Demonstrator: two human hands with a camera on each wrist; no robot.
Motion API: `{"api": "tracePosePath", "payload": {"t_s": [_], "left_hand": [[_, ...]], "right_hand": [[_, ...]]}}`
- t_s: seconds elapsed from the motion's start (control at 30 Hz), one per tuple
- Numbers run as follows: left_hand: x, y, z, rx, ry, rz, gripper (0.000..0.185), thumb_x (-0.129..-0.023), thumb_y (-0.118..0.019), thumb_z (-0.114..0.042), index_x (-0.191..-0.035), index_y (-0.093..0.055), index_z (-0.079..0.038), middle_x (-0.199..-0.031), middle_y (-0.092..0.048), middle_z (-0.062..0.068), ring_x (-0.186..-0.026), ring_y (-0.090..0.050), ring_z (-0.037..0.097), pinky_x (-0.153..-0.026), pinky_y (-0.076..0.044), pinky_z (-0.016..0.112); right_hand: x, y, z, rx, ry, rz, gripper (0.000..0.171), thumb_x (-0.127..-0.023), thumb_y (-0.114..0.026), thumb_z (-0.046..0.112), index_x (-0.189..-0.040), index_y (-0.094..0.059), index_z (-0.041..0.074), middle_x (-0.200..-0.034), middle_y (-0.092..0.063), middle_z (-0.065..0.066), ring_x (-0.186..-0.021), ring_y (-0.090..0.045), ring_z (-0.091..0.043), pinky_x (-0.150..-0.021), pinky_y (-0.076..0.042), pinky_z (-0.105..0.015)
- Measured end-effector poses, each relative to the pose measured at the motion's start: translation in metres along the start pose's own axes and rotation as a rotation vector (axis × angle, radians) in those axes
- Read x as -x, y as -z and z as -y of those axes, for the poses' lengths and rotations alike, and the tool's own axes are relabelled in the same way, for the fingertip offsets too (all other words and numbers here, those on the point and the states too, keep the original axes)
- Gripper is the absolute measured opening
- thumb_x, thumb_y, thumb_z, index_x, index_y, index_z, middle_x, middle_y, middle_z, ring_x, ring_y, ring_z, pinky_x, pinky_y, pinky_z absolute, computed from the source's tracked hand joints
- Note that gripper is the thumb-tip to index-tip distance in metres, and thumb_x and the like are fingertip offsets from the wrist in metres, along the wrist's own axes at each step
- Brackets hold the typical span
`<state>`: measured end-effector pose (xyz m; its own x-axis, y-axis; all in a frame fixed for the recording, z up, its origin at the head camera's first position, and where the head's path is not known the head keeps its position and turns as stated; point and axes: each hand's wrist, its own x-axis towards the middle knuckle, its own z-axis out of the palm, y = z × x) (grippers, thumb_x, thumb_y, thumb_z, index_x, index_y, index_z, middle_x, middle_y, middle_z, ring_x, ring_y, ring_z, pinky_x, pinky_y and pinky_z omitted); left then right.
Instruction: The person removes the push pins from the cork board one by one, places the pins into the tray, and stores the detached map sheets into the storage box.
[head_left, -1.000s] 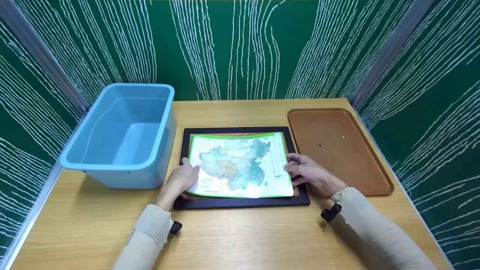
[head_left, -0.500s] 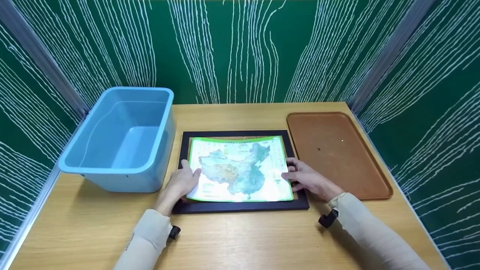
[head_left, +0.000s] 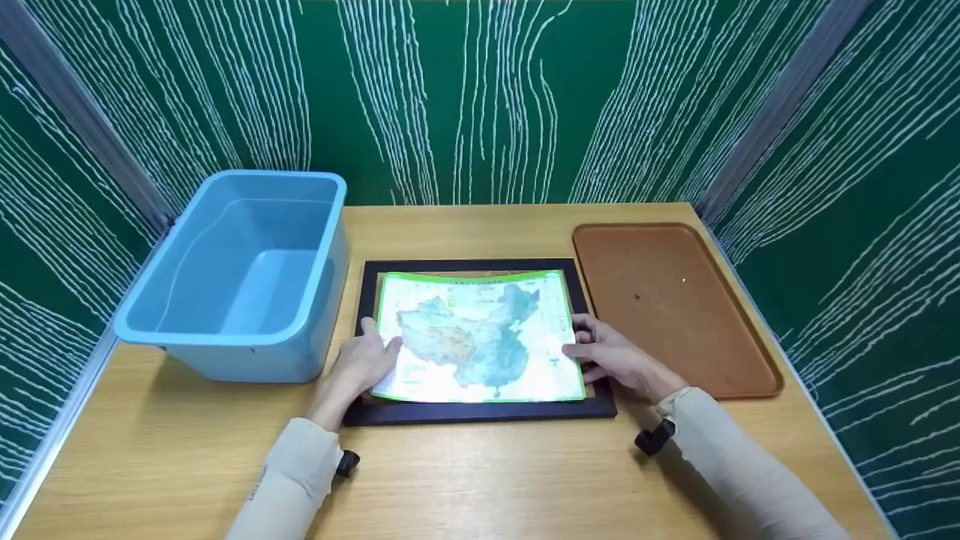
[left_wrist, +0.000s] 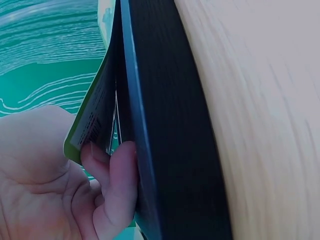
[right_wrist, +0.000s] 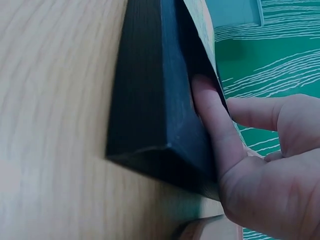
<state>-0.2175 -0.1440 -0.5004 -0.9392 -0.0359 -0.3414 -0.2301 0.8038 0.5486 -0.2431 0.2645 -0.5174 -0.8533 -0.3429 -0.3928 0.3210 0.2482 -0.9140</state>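
A map sheet with a green border and a glossy face lies over a dark picture frame in the head view. My left hand pinches the sheet's left edge, thumb on top and fingers beneath. At the opposite edge, my right hand grips the sheet the same way. The left wrist view shows the map's underside lifted off the frame, with fingertips in the gap. Seen from the right wrist, one finger lies between frame and sheet. A brown board surface shows around the map inside the frame.
To the left stands a deep blue plastic tub. A brown tray lies flat on the right, close to the frame's right side. Green walls with white wavy lines border the wooden table.
The map has settled slightly lower and flatter over the frame, its glare shifting. Both hands keep their hold on its edges. The head view has tilted slightly.
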Motion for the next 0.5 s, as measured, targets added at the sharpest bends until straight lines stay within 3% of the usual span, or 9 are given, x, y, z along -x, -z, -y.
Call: {"api": "tracePosePath", "payload": {"t_s": [0.27,0.5], "left_hand": [[-0.0009,-0.0019,0.0006,0.013,0.014,0.01,0.078,-0.106,-0.043,-0.045,-0.159,-0.007,0.0,-0.097,-0.058,0.027,-0.06,-0.064,0.026,-0.041,-0.052,0.035],[0.0004,-0.001,0.0019,-0.028,-0.021,-0.014,0.079,-0.107,-0.043,-0.043,-0.158,-0.006,0.004,-0.114,-0.059,0.034,-0.081,-0.064,0.031,-0.053,-0.052,0.036]], "right_hand": [[0.0021,0.0046,0.0009,-0.046,-0.037,0.041,0.063,-0.098,-0.069,0.016,-0.152,-0.035,0.019,-0.114,-0.045,-0.011,-0.102,-0.065,-0.027,-0.072,-0.059,-0.043],[0.0075,0.0075,0.0011,-0.113,-0.036,0.111,0.069,-0.098,-0.069,0.014,-0.155,-0.031,0.022,-0.125,-0.046,-0.02,-0.11,-0.065,-0.036,-0.081,-0.058,-0.052]]}}
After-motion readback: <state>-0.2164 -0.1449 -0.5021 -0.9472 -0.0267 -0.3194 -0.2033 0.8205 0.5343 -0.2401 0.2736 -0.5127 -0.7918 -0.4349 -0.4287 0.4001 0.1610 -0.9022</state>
